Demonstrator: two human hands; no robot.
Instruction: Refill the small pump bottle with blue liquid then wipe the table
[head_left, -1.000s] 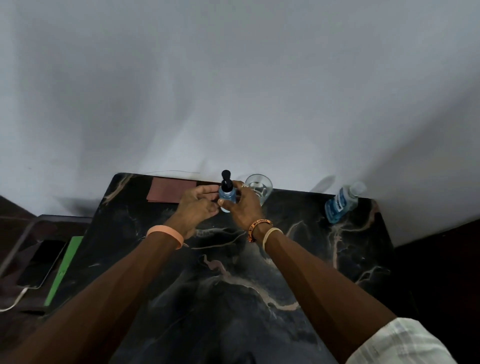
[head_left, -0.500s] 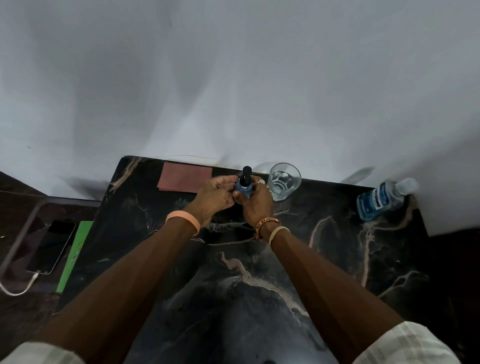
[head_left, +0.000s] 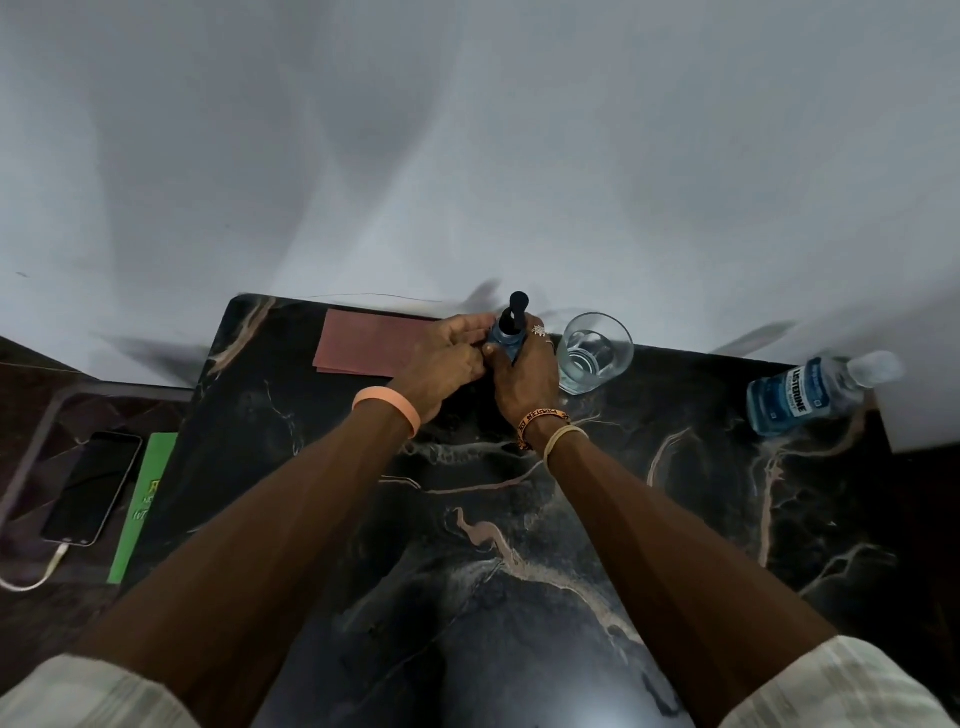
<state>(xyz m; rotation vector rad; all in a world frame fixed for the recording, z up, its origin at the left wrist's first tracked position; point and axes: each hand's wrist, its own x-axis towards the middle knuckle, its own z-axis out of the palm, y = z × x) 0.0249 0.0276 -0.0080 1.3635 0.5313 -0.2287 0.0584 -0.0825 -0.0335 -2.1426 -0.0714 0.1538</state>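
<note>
Right hand (head_left: 524, 382) curled round small pump bottle (head_left: 505, 338), grip clamped on its blue body; left hand (head_left: 441, 364) pinching same bottle from the other side, fingertips touching its wall. Bottle upright at far edge of dark marble bench (head_left: 519, 545), black pump head on top, blue liquid inside. Just beside: clear glass (head_left: 595, 352). Pink cloth (head_left: 366, 347) behind left hand. Listerine bottle (head_left: 810, 392) well apart, far right.
</note>
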